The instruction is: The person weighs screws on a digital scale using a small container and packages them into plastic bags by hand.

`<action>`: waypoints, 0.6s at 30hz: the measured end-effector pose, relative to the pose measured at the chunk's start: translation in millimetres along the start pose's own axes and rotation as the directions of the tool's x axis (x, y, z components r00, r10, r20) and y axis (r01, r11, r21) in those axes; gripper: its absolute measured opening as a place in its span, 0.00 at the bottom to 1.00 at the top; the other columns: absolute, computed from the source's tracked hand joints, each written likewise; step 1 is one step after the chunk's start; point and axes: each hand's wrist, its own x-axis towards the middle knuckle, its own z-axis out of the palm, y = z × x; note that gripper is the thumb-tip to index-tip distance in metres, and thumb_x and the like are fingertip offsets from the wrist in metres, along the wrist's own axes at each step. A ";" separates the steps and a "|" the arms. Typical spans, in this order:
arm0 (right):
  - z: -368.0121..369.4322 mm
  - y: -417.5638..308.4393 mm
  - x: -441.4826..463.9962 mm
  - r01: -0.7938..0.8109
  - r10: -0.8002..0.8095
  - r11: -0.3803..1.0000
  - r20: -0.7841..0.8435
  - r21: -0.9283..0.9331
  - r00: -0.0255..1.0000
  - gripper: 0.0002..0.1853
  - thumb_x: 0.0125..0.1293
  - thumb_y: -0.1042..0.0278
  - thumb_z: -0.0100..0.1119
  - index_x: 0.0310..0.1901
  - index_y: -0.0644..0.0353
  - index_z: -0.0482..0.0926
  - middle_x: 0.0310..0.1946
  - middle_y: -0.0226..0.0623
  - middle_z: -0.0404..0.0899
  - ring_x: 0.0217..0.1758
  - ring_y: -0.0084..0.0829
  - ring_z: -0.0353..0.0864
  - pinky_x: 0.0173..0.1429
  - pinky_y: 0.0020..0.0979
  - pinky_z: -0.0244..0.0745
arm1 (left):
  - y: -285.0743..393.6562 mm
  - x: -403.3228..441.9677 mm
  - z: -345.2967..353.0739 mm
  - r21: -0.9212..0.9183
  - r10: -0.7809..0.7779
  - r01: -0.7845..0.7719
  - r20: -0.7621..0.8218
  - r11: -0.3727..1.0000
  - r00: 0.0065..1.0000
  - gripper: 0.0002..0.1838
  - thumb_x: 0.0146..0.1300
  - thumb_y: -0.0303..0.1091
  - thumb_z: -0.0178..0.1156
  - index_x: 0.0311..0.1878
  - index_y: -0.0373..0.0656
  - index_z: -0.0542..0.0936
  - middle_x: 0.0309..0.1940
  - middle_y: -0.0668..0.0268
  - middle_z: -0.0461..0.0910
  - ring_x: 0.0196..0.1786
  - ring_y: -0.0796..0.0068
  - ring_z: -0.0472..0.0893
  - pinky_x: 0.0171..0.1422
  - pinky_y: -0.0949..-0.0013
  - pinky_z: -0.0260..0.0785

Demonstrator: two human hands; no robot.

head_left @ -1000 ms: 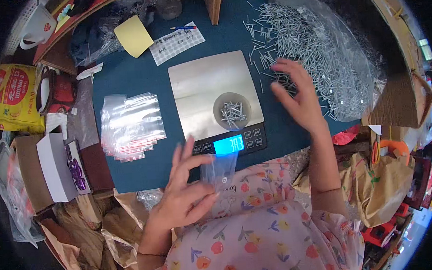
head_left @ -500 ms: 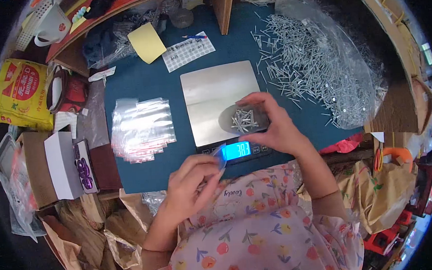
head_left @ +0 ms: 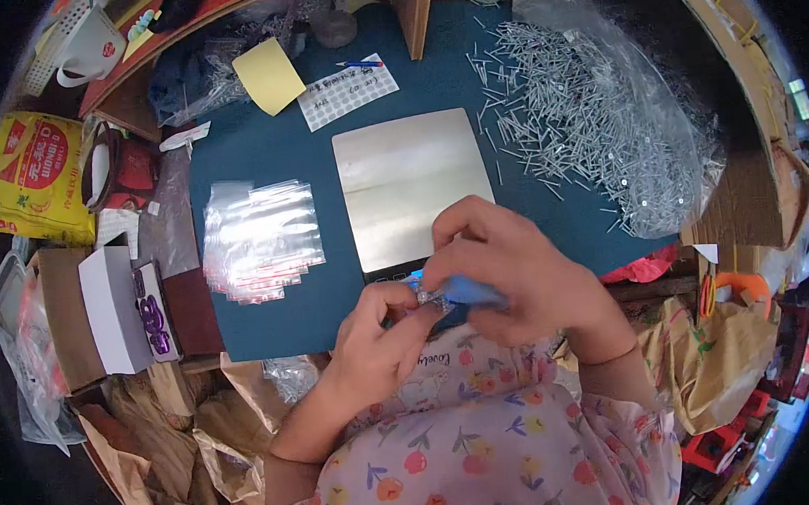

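Observation:
My left hand (head_left: 382, 345) pinches a small clear plastic bag (head_left: 433, 299) in front of the kitchen scale (head_left: 410, 179). Just above the bag, my right hand (head_left: 529, 278) grips a small clear cup (head_left: 471, 291), tipped toward the bag's mouth. The cup is blurred and tinted blue by the scale's display behind it. Some silver screws show at the bag's opening, partly covered by my fingers. Nothing lies on the scale's steel plate, and my hands cover most of its display.
Flat clear zip bags (head_left: 262, 242) lie stacked left of the scale. A large heap of silver screws (head_left: 571, 116) spills from a plastic sack on the right. Behind are a sticker sheet (head_left: 350, 95), a pen (head_left: 358, 65) and a yellow note (head_left: 269, 75). A phone (head_left: 156, 311) stands at left.
My right hand has lifted the cup of screws off the scale and brought it down and tipped it at the bag. My left hand has moved slightly right with the bag.

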 end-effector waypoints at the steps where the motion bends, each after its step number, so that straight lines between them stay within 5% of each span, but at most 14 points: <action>1: -1.5 2.3 -1.6 -0.022 0.023 0.997 -0.020 0.074 1.000 0.25 0.36 0.78 0.62 0.44 0.54 0.77 0.43 0.41 0.70 0.45 0.44 0.73 0.47 0.38 0.70 | 0.0 0.8 -1.2 0.024 0.014 -0.014 -0.007 1.000 1.000 0.11 0.55 0.22 0.65 0.43 0.40 0.83 0.39 0.62 0.71 0.32 0.73 0.76 0.31 0.73 0.69; 7: 3.4 -2.5 -3.5 0.055 -0.058 0.987 -0.016 -0.149 0.998 0.26 0.36 0.78 0.60 0.44 0.54 0.78 0.45 0.41 0.72 0.48 0.45 0.74 0.47 0.37 0.71 | 0.2 2.2 5.6 -0.027 -0.013 0.013 -0.008 1.000 1.000 0.12 0.53 0.22 0.66 0.43 0.40 0.83 0.39 0.62 0.72 0.32 0.73 0.76 0.30 0.72 0.68; 10: -0.5 4.5 -4.1 0.086 -0.097 0.989 -0.091 -0.119 0.991 0.27 0.38 0.76 0.63 0.48 0.55 0.77 0.46 0.42 0.72 0.51 0.45 0.74 0.49 0.36 0.71 | 0.1 2.9 2.6 0.095 0.069 -0.063 -0.060 0.993 0.996 0.12 0.52 0.21 0.66 0.42 0.39 0.82 0.41 0.63 0.73 0.32 0.72 0.76 0.32 0.72 0.69; 13: 5.6 36.6 -5.3 0.036 -0.042 0.999 -0.302 -0.023 0.952 0.32 0.42 0.71 0.69 0.55 0.56 0.73 0.50 0.42 0.73 0.54 0.45 0.73 0.58 0.38 0.67 | -0.2 3.3 -4.3 0.123 0.069 -0.058 -0.086 0.991 0.994 0.07 0.53 0.22 0.65 0.36 0.38 0.80 0.45 0.57 0.72 0.37 0.68 0.74 0.41 0.69 0.70; 16: 12.8 68.4 -15.1 -0.201 0.139 0.953 -0.265 -0.226 0.954 0.38 0.44 0.63 0.74 0.59 0.57 0.69 0.55 0.42 0.72 0.58 0.46 0.71 0.66 0.41 0.58 | 1.9 4.4 -11.5 0.113 0.052 -0.039 -0.116 0.993 0.992 0.06 0.57 0.21 0.62 0.37 0.36 0.78 0.50 0.51 0.73 0.44 0.64 0.78 0.45 0.67 0.74; 18: 17.7 73.5 -16.9 -0.174 0.080 0.929 -0.283 -0.327 0.956 0.38 0.45 0.59 0.75 0.59 0.56 0.69 0.56 0.41 0.72 0.61 0.44 0.70 0.68 0.42 0.53 | 1.9 2.8 -10.0 -0.074 -0.042 0.030 -0.168 0.997 0.985 0.06 0.58 0.21 0.62 0.39 0.36 0.77 0.50 0.46 0.75 0.43 0.61 0.81 0.48 0.66 0.74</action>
